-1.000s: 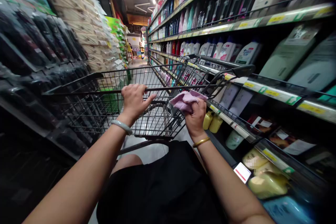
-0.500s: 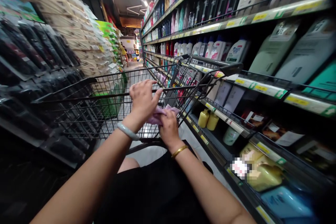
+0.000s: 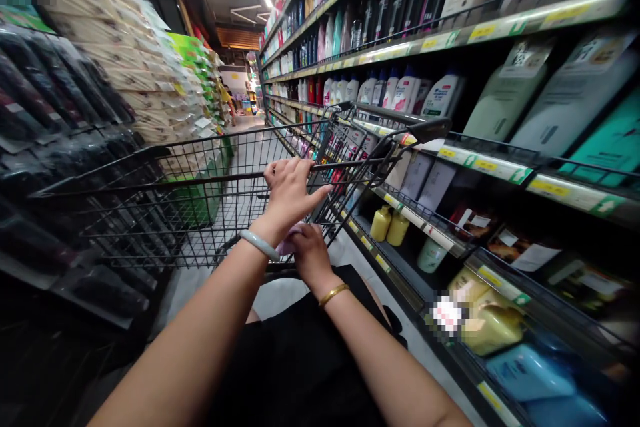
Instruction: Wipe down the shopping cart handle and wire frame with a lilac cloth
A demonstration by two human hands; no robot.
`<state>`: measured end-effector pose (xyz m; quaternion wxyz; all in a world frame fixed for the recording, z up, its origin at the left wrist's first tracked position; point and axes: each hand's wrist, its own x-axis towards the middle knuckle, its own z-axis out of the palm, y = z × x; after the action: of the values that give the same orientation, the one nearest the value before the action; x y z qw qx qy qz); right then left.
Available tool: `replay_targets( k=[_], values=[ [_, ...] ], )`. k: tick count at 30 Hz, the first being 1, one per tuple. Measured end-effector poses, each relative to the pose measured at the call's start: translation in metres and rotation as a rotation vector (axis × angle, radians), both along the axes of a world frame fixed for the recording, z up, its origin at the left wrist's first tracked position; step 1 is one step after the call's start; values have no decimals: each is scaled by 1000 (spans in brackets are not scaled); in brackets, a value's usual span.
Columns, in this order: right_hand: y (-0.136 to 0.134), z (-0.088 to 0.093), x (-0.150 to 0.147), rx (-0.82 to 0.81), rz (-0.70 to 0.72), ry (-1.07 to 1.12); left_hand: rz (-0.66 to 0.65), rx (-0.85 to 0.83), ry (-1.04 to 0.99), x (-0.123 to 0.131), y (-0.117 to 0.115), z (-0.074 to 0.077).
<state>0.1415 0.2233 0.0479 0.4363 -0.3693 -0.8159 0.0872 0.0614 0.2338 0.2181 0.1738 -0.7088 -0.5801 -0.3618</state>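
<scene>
A black wire shopping cart [image 3: 195,203] stands crosswise in front of me. My left hand [image 3: 291,192], with a pale bangle at the wrist, lies over the cart's near top rail; its fingers curl over the bar and the thumb sticks out to the right. Just below, my right hand [image 3: 313,253], wearing a gold bracelet, is closed on a lilac cloth [image 3: 289,243]. Most of the cloth is hidden behind the two hands. The cart's handle [image 3: 425,128] is at the right, apart from both hands.
Shelves [image 3: 425,43] of shampoo and other bottles run along the right, close to the cart handle. Stacked beige packs [image 3: 150,90] and hanging dark packaged goods [image 3: 55,87] line the left. A tiled aisle leads away, with a person [image 3: 227,103] far down it.
My left hand has shifted right along the rail. My right hand has moved lower and nearer to me with the cloth, which now shows less. The view has turned slightly.
</scene>
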Motion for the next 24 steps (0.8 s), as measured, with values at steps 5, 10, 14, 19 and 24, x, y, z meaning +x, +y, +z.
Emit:
replay_targets(
  k=[5, 10, 14, 19, 24],
  values=[
    [-8, -15, 5, -69, 47, -65, -12, -64, -19, -11, 2, 7],
    [8, 42, 32, 185, -178, 195, -23, -86, -25, -29, 7, 10],
    [10, 62, 30, 285, -218, 223, 1, -53, -37, -42, 8, 10],
    [3, 59, 24, 263, -94, 182, 8, -33, -41, -58, 6, 8],
    [16, 109, 40, 407, -254, 352, 24, 8, -12, -70, 8, 4]
  ],
)
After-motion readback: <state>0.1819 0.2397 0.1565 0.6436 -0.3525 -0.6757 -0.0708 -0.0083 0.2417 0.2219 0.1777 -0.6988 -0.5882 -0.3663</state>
